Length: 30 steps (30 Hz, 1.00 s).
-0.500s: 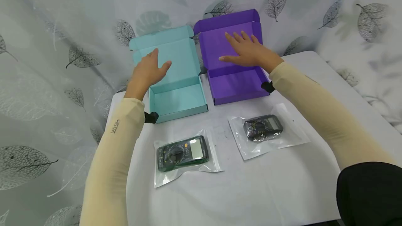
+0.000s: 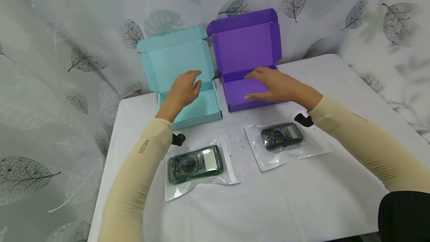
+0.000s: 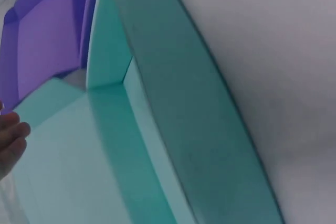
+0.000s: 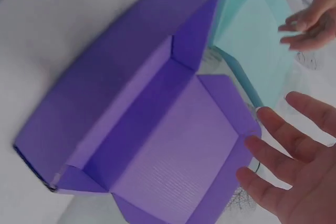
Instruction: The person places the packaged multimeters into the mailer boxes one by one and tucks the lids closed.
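Observation:
Over the open teal box (image 2: 174,57) hovers my left hand (image 2: 184,89), its fingers loosely bent around nothing. My right hand (image 2: 273,84) is above the tray part of the open purple box (image 2: 243,46), fingers spread and thumb apart, holding nothing. In the right wrist view, those spread fingers (image 4: 286,156) show beside the purple lid. Both boxes have their lids raised and bare insides. Nearer to me lie two multimeters in clear plastic bags: a larger one (image 2: 195,163) on the left and a smaller one (image 2: 281,136) on the right.
The white-covered table (image 2: 262,204) has its back edge against a leaf-patterned curtain (image 2: 84,62). The teal and purple boxes stand side by side at the back. Each bagged multimeter lies in front of one box.
Both hands have come down and back toward me from near the raised lids. The left hand has also shifted right. Boxes and multimeters stay where they were.

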Available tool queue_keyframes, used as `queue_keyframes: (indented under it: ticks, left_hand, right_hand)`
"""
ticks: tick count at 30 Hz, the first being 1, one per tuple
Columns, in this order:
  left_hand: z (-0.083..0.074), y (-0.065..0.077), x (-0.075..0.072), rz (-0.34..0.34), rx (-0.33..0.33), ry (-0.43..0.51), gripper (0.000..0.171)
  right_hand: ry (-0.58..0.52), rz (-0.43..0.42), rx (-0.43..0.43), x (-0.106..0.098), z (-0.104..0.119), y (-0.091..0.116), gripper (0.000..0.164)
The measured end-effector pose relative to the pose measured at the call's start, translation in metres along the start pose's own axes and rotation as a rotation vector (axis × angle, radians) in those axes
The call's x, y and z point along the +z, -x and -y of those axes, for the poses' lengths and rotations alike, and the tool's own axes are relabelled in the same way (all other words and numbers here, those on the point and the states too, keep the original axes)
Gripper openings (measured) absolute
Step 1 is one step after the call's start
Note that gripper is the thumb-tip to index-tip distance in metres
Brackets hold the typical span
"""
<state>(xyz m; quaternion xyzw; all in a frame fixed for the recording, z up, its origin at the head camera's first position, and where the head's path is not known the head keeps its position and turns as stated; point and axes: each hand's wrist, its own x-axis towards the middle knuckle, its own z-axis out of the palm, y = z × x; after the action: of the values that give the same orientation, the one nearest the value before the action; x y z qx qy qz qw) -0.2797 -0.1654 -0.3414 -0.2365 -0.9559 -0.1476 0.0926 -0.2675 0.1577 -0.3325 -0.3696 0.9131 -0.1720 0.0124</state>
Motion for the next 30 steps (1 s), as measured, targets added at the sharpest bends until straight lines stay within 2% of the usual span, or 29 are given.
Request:
queue_keyframes:
  ticks: [3,7,12,18,26,30]
  left_hand:
    - [-0.011,-0.002,0.013,0.0,0.058,0.002,0.038]
    - [-0.024,-0.005,0.027,0.019,0.082,0.003,0.04]
    - [-0.035,-0.008,0.041,0.043,0.082,0.014,0.042]
    - [-0.039,-0.011,0.056,0.087,0.059,-0.009,0.046]
    - [-0.042,-0.007,0.064,0.16,0.008,0.017,0.049]
    - [-0.046,-0.011,0.068,0.173,0.017,0.028,0.05]
  right_hand:
    - [-0.002,0.014,-0.02,0.011,0.002,0.015,0.077]
    - [0.0,0.021,-0.045,0.023,0.004,0.032,0.079]
    - [-0.003,0.019,-0.057,0.038,0.002,0.05,0.079]
    - [-0.05,0.045,-0.001,0.053,-0.005,0.067,0.08]
    - [-0.123,0.027,0.033,0.07,-0.012,0.084,0.07]
    - [-0.118,0.034,0.044,0.073,-0.014,0.094,0.069]
